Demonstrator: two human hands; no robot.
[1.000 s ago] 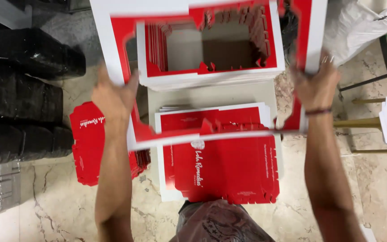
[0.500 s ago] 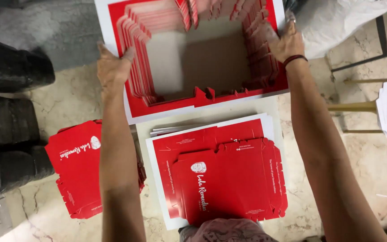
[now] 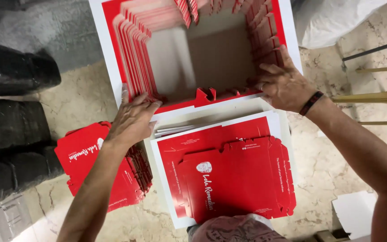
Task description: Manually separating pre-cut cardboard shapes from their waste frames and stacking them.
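Observation:
My left hand lies on the near left corner of a stack of red and white cardboard frame sheets, each with a big rectangular hole cut out of the middle. On the near right corner rests my right hand, fingers spread flat, with a dark band around its wrist. Neither hand closes around anything. Just in front of the frames lies a stack of printed white sheets showing a red die-cut box outline.
A pile of punched-out red box blanks sits on the marble floor to my left. Black bundles line the far left. A white sack and wooden stool legs stand at the right, white sheets near right.
The frame sheet that I held up in both hands has come down onto the frame stack. My hands moved from its sides to its near corners.

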